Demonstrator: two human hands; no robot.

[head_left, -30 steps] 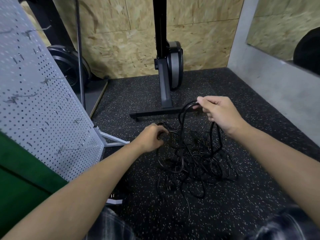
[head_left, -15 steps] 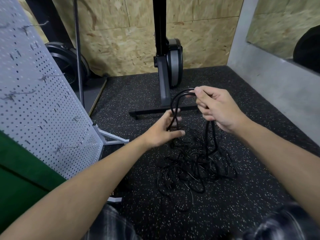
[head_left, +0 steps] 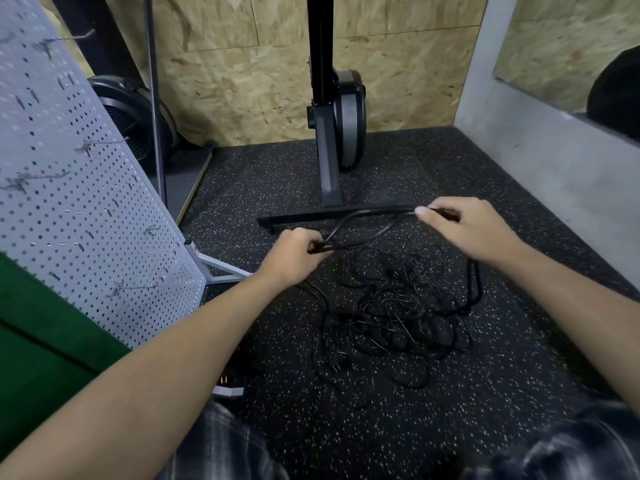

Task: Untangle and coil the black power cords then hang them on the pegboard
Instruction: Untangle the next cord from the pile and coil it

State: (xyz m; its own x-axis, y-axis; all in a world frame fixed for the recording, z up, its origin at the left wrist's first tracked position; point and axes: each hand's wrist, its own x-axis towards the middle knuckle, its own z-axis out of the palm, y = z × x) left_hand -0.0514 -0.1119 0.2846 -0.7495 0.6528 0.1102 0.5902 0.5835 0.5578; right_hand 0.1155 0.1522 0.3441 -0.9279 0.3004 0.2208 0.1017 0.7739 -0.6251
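- The left hand [head_left: 294, 258] has its fingers [head_left: 317, 245] clenched on two strands of one black cord [head_left: 337, 228]; the right hand [head_left: 467, 233] pinches the same cord, so a doubled stretch runs from fingers to fingers
- The other power cords [head_left: 398, 306] lie knotted on the floor [head_left: 381, 427], below both sets of fingers, and a strand drops from under the right fingers into the pile
- This looks like drawing one cord out of the knot: lift slowly and feed it hand over hand
- Where a loop tightens, stop and loosen it rather than tug
- Once an end is free, lay even loops into the left fingers
- The pegboard [head_left: 86, 209] stands left of the left fingers, well apart from the cord
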